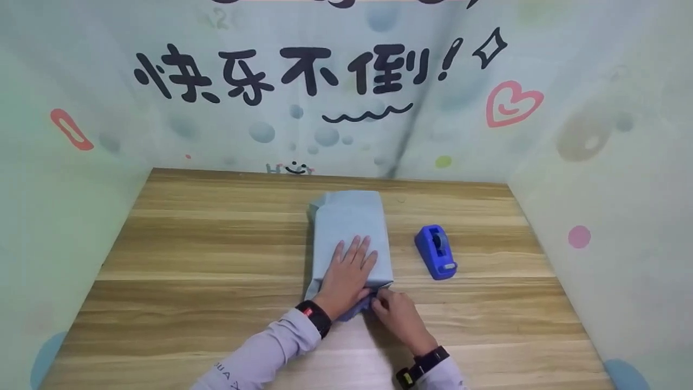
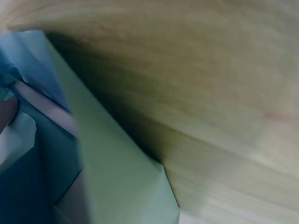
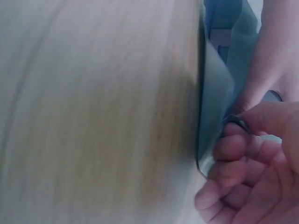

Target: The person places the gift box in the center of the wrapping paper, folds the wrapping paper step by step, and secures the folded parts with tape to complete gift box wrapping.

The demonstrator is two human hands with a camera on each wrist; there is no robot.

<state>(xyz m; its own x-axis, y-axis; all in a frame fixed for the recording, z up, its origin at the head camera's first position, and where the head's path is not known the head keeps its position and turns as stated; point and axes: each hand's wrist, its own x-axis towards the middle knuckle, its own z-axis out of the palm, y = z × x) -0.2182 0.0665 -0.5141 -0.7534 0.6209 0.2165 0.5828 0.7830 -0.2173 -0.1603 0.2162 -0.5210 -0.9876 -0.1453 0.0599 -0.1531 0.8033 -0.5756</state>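
A box-shaped package in light blue wrapping paper (image 1: 349, 219) lies on the wooden table. My left hand (image 1: 346, 279) rests flat on its top near the front end, fingers spread forward, the thumb down by the front edge. At the front right corner my right hand (image 1: 400, 314) pinches the loose paper between thumb and curled fingers. Up close in the right wrist view, the right hand (image 3: 252, 163) grips that paper edge, with part of the left hand (image 3: 275, 60) beyond it. Open folds of paper (image 2: 112, 172) fill the left wrist view, a paler strip inside them.
A blue tape dispenser (image 1: 436, 252) stands right of the package on the wood-grain table (image 1: 206, 238). Behind the table rises a printed backdrop (image 1: 216, 135) with black lettering, and similar panels flank both sides.
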